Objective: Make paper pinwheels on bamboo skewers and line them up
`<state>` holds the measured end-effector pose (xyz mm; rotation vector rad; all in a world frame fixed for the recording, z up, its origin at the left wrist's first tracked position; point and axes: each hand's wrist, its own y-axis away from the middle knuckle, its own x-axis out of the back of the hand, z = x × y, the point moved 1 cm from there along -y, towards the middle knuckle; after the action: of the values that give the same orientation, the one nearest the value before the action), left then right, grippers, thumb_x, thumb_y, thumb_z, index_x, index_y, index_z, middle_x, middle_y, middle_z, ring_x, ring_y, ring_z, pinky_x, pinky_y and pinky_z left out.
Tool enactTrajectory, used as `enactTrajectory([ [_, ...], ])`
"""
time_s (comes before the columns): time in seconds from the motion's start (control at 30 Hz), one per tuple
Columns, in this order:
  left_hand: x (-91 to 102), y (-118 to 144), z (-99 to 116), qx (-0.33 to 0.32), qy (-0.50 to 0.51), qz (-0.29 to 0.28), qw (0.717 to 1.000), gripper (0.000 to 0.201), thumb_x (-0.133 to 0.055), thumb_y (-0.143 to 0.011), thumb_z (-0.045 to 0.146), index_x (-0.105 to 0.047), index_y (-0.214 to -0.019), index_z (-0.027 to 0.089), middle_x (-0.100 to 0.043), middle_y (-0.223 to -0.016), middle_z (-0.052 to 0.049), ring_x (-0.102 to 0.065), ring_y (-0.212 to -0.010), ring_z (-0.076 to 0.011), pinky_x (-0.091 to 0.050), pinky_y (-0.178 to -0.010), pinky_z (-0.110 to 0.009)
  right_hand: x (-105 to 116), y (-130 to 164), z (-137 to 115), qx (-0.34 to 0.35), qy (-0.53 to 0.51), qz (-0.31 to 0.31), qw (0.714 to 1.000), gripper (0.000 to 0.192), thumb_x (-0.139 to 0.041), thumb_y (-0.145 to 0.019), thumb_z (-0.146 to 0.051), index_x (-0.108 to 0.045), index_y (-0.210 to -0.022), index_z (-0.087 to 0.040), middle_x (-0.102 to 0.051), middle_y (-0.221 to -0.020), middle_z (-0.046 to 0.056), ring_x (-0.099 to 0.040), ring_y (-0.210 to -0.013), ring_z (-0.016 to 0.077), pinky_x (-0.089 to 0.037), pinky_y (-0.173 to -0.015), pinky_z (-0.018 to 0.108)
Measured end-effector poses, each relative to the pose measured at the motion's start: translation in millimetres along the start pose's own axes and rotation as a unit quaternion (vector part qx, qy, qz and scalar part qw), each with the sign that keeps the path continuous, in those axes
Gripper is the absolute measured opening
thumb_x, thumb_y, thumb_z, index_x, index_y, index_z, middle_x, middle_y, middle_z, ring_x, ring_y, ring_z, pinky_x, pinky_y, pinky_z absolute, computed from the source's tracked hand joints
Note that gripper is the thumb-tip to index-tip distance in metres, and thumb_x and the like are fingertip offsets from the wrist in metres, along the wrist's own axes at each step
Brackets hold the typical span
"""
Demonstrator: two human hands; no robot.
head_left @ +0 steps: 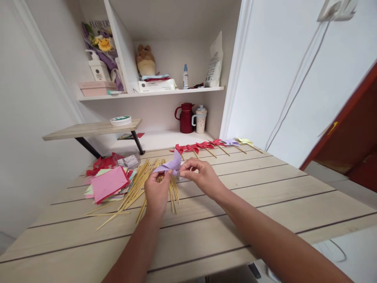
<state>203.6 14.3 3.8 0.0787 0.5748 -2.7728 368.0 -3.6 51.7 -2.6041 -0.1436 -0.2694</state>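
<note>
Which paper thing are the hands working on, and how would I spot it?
Start at the wooden table and find the heap of bamboo sticks. Above it, the left hand and right hand pinch a folded pinwheel. It is lilac and stickless, unlike the red pinwheels behind.

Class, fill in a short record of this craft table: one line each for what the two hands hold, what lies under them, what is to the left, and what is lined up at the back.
Left hand: pinches the purple paper pinwheel from below.
Right hand: grip on the pinwheel's right edge.
Under the hands: loose bamboo sticks on the wooden table.
To the left: stack of coloured paper squares, pink on top.
At the back: row of finished pinwheels, mostly red, one purple, one pale yellow.
</note>
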Motion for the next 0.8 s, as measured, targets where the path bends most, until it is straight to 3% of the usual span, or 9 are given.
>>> enactTrajectory([
  [0.2,-0.2,4,11,-0.06,-0.029,0.01,0.998,0.02,-0.075,-0.078,0.035,-0.075,-0.094,0.022,-0.075,-0.097,-0.005,-0.067,-0.092,-0.0206,-0.049,-0.089,-0.034,1,9,6,0.032,0.003,0.024,0.999,0.006,-0.075,-0.081,-0.026,-0.072,-0.077,-0.023,-0.063,-0.085,0.002,-0.059,-0.087,0.0201,-0.044,-0.085,0.035],
  [0.4,-1.6,7,14,-0.071,-0.037,-0.021,0.997,0.017,-0.075,-0.078,0.033,-0.075,-0.092,0.023,-0.074,-0.095,-0.004,-0.067,-0.093,-0.0217,-0.049,-0.091,-0.035,3,9,9,0.034,0.015,0.044,0.998,0.005,-0.079,-0.078,-0.028,-0.075,-0.077,-0.025,-0.05,-0.09,0.002,-0.053,-0.093,0.0205,-0.043,-0.094,0.038],
  [0.8,-4.6,9,19,-0.108,-0.045,-0.062,0.991,0.013,-0.074,-0.08,0.032,-0.074,-0.088,0.022,-0.072,-0.093,-0.005,-0.065,-0.094,-0.0231,-0.048,-0.094,-0.039,1,11,10,0.022,0.009,0.062,0.998,0.007,-0.079,-0.076,-0.02,-0.074,-0.074,-0.024,-0.049,-0.087,0.001,-0.053,-0.09,0.0189,-0.043,-0.09,0.035],
])
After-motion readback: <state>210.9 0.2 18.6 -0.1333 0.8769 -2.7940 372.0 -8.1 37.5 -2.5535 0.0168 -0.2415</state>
